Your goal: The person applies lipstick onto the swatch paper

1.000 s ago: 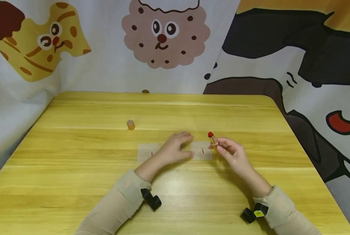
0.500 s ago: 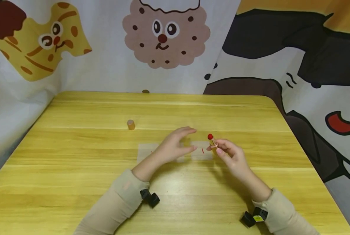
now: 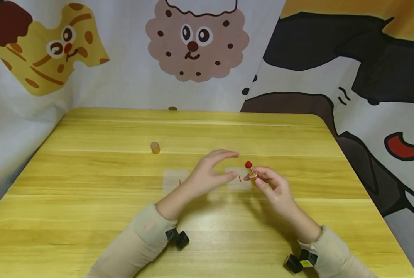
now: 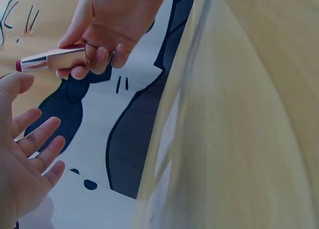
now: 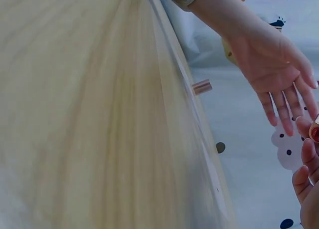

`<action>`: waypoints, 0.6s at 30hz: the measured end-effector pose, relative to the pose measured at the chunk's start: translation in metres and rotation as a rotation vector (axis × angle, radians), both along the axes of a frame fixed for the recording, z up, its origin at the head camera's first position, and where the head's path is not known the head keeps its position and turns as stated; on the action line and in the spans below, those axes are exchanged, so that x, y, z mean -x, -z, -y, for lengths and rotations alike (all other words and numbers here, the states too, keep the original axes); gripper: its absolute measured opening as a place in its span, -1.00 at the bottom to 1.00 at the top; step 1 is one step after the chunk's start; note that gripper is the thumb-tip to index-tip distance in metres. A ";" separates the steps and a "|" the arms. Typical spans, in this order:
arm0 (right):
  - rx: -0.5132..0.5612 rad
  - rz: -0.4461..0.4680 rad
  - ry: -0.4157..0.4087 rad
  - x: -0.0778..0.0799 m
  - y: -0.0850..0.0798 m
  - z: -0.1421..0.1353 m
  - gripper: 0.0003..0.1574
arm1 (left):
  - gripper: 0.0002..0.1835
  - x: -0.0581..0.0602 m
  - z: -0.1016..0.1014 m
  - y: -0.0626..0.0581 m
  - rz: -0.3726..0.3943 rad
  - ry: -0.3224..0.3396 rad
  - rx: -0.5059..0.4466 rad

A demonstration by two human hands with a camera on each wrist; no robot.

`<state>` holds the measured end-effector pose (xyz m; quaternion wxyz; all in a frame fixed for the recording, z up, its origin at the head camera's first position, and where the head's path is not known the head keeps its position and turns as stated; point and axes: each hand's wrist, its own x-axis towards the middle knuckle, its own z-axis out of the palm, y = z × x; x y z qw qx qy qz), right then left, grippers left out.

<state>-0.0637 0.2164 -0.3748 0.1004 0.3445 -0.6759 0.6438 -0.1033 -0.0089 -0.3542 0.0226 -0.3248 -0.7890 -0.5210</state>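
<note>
We list: one lipstick (image 3: 253,176), red tip bared, held above the desk (image 3: 227,239), pinched by the right grip (image 3: 276,190); one left grip (image 3: 208,175), fingers and thumb parted, near the lipstick; first pale slip (image 3: 171,178) and second pale slip (image 3: 232,185), each red-marked, lying flat; one coppery cylinder (image 3: 155,148), upright, well apart.

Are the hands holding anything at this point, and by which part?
The right hand holds the lipstick by its gold base; the left hand holds nothing.
</note>
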 end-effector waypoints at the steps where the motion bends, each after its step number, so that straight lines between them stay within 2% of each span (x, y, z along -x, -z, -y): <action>1: -0.006 -0.001 0.009 -0.001 0.000 0.000 -0.69 | -0.49 -0.002 0.000 -0.001 0.002 0.005 -0.022; 6: -0.004 -0.010 0.023 -0.003 0.000 0.003 -0.62 | -0.52 -0.009 -0.003 -0.008 0.015 0.036 -0.100; 11: -0.032 0.002 0.038 -0.006 0.000 0.004 -0.67 | -0.54 -0.016 -0.005 -0.013 0.035 0.043 -0.112; 18: -0.032 0.022 0.036 -0.009 0.001 0.005 -0.56 | -0.55 -0.021 -0.008 -0.014 0.036 0.055 -0.150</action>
